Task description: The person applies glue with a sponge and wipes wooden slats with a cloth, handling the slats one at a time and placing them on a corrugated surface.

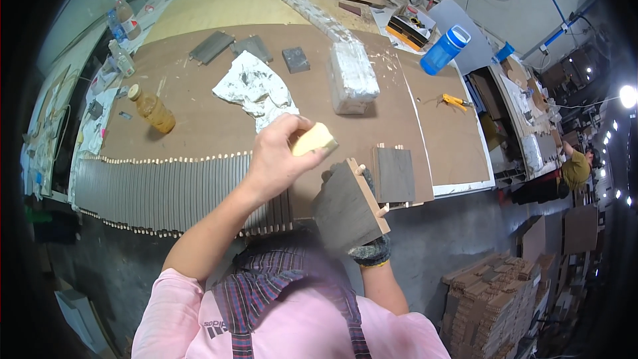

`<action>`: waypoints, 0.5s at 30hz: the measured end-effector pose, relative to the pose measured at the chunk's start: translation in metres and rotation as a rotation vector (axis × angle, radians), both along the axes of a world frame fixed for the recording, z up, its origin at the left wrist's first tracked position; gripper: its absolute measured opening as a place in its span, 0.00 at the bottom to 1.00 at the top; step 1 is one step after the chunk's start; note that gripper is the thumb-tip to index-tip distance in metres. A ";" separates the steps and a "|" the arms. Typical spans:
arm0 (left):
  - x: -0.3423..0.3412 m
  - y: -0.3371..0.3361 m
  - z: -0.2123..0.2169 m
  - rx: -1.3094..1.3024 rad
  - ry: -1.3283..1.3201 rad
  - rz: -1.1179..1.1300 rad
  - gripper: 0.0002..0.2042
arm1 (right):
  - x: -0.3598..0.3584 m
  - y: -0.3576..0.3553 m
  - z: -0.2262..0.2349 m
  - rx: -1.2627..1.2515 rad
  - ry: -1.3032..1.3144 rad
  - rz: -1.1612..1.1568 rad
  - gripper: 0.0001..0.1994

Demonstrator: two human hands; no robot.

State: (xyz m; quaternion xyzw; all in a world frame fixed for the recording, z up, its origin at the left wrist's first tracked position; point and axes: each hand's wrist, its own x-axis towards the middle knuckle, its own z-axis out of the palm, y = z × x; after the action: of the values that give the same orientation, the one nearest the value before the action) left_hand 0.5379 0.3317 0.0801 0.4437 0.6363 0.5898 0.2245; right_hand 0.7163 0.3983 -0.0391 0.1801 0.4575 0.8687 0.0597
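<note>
- so, a long row of grey panels (pixel 166 189) lies side by side on the table (pixel 199 86).
- the left hand (pixel 282 156) pinches a yellow block (pixel 314 139) above the edge of a panel.
- the gloved right hand (pixel 369 249) grips that dark panel (pixel 347 206), tilted up so the edge shows.

Scene evenly lit from overhead; the brown desk (pixel 199 113) is rendered bright, without hard shadows. Soft, short shadows are seen beside the amber bottle (pixel 153 110) and the crumpled cloth (pixel 256 90). Strong glare is noted from a lamp (pixel 627 96) at the right rim, with smaller light points below it. Corners are blacked out by the fisheye circle; desk edges are bent toward the rim. The right background is dim. Slight blur is noted on the dark panel (pixel 345 209) and on the plaid clothing close below the lens.
</note>
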 end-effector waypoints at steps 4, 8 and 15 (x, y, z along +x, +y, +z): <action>-0.011 0.001 -0.011 -0.064 0.173 -0.158 0.18 | 0.006 -0.002 0.020 0.165 -0.106 -0.078 0.44; -0.015 -0.005 -0.015 0.053 0.163 0.022 0.18 | 0.021 -0.007 0.051 1.172 -0.929 -0.225 0.55; -0.033 -0.010 -0.008 0.062 0.301 -0.093 0.20 | 0.021 -0.008 0.065 1.241 -0.916 -0.260 0.44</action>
State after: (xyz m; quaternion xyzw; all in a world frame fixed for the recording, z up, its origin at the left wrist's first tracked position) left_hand 0.5051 0.3214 0.0724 0.5629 0.6230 0.5249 0.1400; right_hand 0.7373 0.3901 0.0259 -0.1438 -0.2068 0.9394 0.2324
